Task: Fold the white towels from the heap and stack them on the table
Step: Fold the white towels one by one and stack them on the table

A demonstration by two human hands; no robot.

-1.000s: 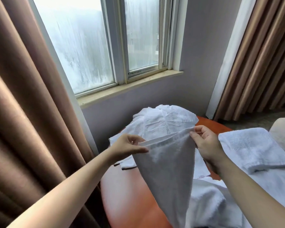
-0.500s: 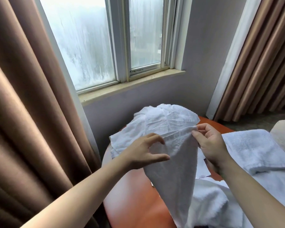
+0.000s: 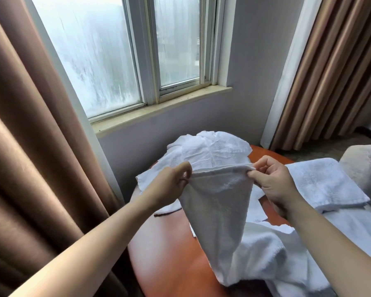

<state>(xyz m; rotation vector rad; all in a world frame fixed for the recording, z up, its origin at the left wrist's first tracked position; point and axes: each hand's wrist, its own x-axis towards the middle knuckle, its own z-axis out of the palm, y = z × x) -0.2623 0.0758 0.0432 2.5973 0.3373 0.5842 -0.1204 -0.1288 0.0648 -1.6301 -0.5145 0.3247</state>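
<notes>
A small white towel (image 3: 217,211) hangs in the air above the round orange table (image 3: 165,258), narrowing to a point below. My left hand (image 3: 171,185) pinches its top edge at the left end. At the right end my right hand (image 3: 272,181) pinches the same edge. Behind the held towel a heap of white towels (image 3: 210,151) lies on the far side of the table. A folded white towel (image 3: 326,185) rests to the right. More loose white towelling (image 3: 266,260) lies at the near right, under the hanging tip.
Brown curtains (image 3: 30,168) hang close on the left and at the far right. A window with a sill (image 3: 159,108) stands behind the table. A grey cushion (image 3: 364,168) sits at the right edge. Bare table top shows at the near left.
My left hand let go of the edge for a moment, fingers spread, and now pinches it again further left. The top edge is drawn out wider between both hands.
</notes>
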